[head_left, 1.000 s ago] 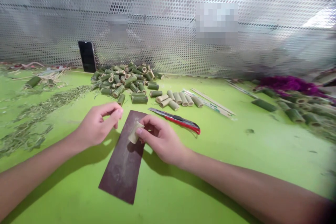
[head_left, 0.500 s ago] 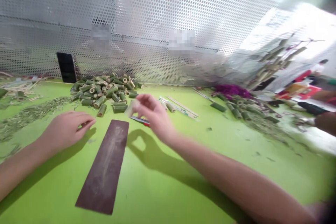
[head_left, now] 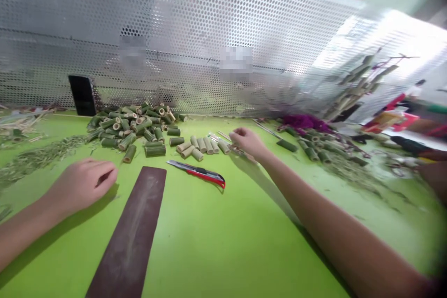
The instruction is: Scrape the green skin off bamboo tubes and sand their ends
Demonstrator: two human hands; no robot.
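My left hand (head_left: 84, 184) rests low over the table at the left, its fingers curled and thumb against the forefinger, with nothing visible in it. My right hand (head_left: 247, 143) reaches forward, fingertips pinched; whatever they hold, if anything, I cannot make out. Just left of those fingers lie several peeled, pale bamboo pieces (head_left: 201, 145), some in a row. A red and black utility knife (head_left: 199, 172) lies with its blade pointing left. Between my arms is a long brown strip of sandpaper (head_left: 131, 228) with a pale dusty streak down its middle.
A heap of green bamboo pieces (head_left: 139, 123) stands behind the sandpaper. A phone (head_left: 82, 96) leans on the perforated metal panel (head_left: 195, 23). Shavings (head_left: 42, 156) lie at left. Purple material (head_left: 305, 123) and more bamboo pieces (head_left: 310, 151) are at right, near another person's hand (head_left: 435, 174).
My right hand has moved right and away from me, from above the knife to beside the pale pieces. The pale piece it held is no longer distinguishable. My left hand stays nearly in place.
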